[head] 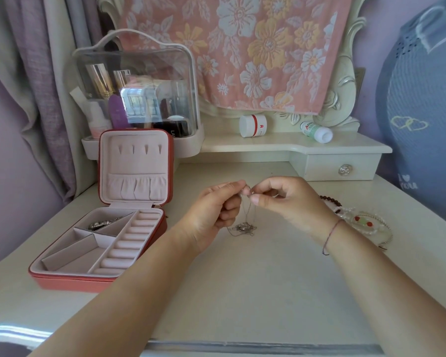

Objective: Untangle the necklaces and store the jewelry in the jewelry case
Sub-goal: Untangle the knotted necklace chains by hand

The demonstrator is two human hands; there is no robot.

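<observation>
Thin silver necklace chains (243, 226) hang in a tangle above the middle of the table, their lower end bunched on the surface. My left hand (218, 210) and my right hand (289, 199) both pinch the top of the chains, fingertips almost touching. At the left, a red jewelry case (62, 278) lies open with its lid upright. A silver piece (101, 224) sits in its back compartment. Beaded bracelets (363, 220) lie on the table right of my right wrist.
A clear cosmetics box (137, 91) stands behind the case. On the raised shelf lie a white jar (252, 125) and a small white bottle (316, 132) on their sides. A drawer with a crystal knob (344, 170) is at the back right.
</observation>
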